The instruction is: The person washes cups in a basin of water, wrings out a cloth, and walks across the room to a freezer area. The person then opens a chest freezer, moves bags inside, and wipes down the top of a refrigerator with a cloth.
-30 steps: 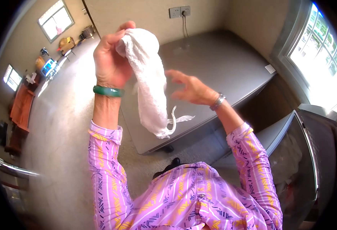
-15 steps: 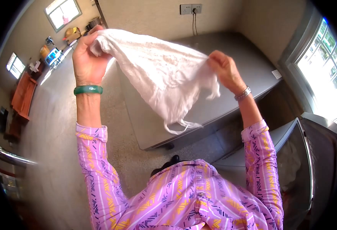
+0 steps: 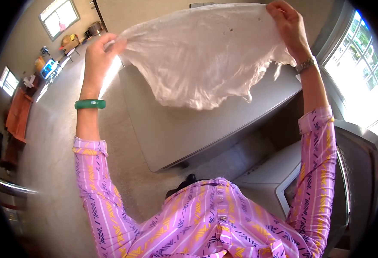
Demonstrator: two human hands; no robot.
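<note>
A thin white cloth (image 3: 206, 56) with a ragged, wavy lower edge hangs stretched between my hands, in front of and above a grey table (image 3: 189, 133). My left hand (image 3: 101, 58), with a green bangle at the wrist, is closed on its left corner. At the upper right, my right hand (image 3: 288, 28) pinches the cloth's other top corner; a metal watch is on that wrist. Two small dark spots show on the cloth near the right. The cloth hides the table's far part.
To the lower right stands a grey appliance (image 3: 266, 185) with an open-looking front. A bright window (image 3: 361, 64) is on the right. A wooden bench (image 3: 19, 114), a blue chair (image 3: 49, 69) and boxes (image 3: 70, 44) line the far left wall.
The bunched cloth has been spread wide. My right hand has moved up and to the right, while the left has shifted slightly down, so the cloth's top edge is now drawn out.
</note>
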